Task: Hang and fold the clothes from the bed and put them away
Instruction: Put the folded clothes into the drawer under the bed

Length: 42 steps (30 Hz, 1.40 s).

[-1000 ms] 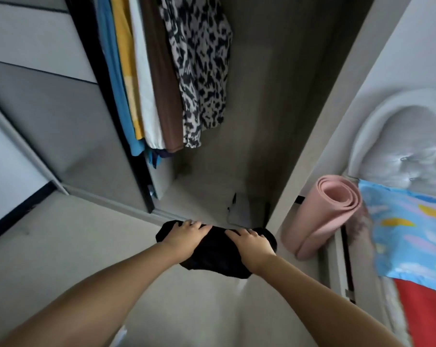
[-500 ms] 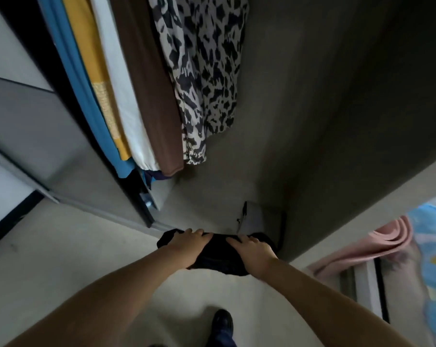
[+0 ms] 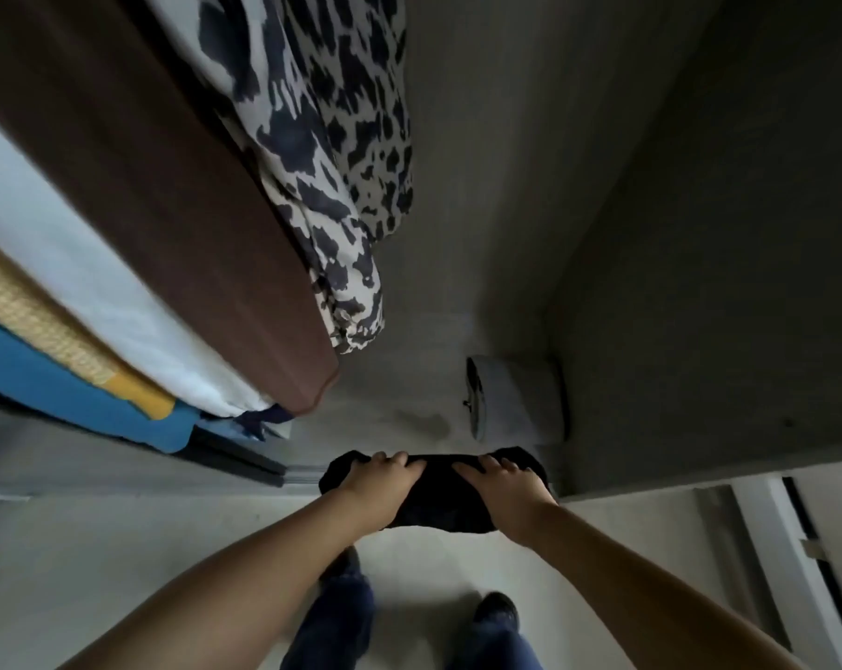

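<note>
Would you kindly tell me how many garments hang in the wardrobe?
5, left to right: blue, yellow, white, brown, spotted. More may hang out of view.

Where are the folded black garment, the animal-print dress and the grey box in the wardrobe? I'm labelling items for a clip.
folded black garment [image 3: 440, 495]: head view, bare middle between the hands.
animal-print dress [image 3: 322, 152]: head view, mid-panel of the hanging fabric.
grey box [image 3: 520, 398]: head view, its top face on the wardrobe floor.

No legible text, label, brand, number or sign on anything in view.
</note>
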Each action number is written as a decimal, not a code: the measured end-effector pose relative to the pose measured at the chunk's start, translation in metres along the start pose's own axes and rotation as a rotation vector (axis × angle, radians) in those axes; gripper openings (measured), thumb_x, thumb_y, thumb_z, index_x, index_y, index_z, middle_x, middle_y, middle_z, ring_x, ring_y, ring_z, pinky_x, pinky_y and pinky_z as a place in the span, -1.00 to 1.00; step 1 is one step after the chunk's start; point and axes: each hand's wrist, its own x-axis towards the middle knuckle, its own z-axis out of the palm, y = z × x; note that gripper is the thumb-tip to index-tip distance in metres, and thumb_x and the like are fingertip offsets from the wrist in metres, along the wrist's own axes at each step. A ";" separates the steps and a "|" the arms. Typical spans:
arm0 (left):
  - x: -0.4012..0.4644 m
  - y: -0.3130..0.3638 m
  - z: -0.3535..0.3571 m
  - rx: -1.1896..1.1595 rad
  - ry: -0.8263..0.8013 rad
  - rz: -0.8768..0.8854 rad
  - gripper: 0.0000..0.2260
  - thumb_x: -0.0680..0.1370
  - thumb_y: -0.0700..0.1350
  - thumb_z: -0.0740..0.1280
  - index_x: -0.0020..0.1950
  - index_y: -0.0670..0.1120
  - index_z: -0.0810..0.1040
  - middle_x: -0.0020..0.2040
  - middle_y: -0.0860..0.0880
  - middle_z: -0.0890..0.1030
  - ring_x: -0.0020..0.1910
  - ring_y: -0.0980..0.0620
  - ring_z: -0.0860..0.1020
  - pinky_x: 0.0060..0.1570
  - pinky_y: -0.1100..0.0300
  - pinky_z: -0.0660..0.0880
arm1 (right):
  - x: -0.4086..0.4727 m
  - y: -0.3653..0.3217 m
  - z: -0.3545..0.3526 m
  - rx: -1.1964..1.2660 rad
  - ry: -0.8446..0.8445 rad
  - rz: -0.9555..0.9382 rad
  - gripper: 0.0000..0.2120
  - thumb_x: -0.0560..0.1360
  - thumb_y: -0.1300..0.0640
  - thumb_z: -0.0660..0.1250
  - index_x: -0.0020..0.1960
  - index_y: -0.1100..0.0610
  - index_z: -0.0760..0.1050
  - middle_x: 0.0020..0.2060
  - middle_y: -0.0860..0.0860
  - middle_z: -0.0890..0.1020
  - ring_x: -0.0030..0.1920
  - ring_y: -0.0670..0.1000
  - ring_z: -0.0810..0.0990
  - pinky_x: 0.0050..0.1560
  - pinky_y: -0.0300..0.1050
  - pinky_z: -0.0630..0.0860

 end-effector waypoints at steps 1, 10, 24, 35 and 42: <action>0.011 -0.009 0.006 0.011 0.004 0.009 -0.36 0.47 -0.24 0.37 0.48 -0.02 0.16 0.36 -0.10 0.34 0.27 -0.20 0.38 0.16 -0.14 0.42 | 0.012 -0.003 0.005 0.012 -0.009 0.015 -0.22 0.53 0.22 0.29 0.56 -0.11 -0.09 0.48 0.12 0.19 0.44 0.20 0.26 0.33 0.14 0.34; 0.193 -0.080 0.086 0.060 0.107 -0.007 -0.44 0.57 -0.23 0.18 0.55 -0.02 0.09 0.43 -0.14 0.27 0.35 -0.20 0.34 0.25 -0.11 0.38 | 0.214 0.028 0.073 -0.035 0.116 0.064 -0.37 0.59 0.12 0.17 0.56 -0.10 -0.05 0.46 0.16 0.21 0.40 0.27 0.28 0.30 0.21 0.36; 0.448 -0.159 0.189 0.149 0.415 -0.212 -0.29 0.60 -0.21 0.15 0.54 0.14 -0.24 0.58 -0.07 -0.12 0.53 -0.24 -0.09 0.43 -0.30 -0.03 | 0.477 0.086 0.168 -0.096 0.494 0.173 -0.25 0.57 0.22 0.19 0.56 -0.13 -0.17 0.53 0.16 0.08 0.50 0.34 0.06 0.39 0.36 0.13; 0.482 -0.134 0.301 0.024 0.182 -0.122 -0.12 0.54 -0.32 0.14 0.38 0.20 -0.54 0.42 -0.06 -0.57 0.37 -0.30 -0.52 0.31 -0.44 -0.25 | 0.493 0.080 0.268 -0.037 0.215 0.164 -0.29 0.62 -0.08 0.08 0.49 -0.18 -0.42 0.49 0.18 -0.38 0.43 0.42 -0.38 0.36 0.49 -0.14; 0.442 -0.103 0.245 0.031 -0.266 -0.198 -0.14 0.56 -0.18 0.22 0.47 0.12 -0.46 0.46 -0.12 -0.50 0.46 -0.30 -0.37 0.35 -0.44 -0.05 | 0.449 0.065 0.223 -0.042 -0.168 0.175 -0.17 0.56 0.16 0.23 0.55 -0.06 -0.32 0.52 0.16 -0.31 0.50 0.33 -0.26 0.41 0.42 -0.05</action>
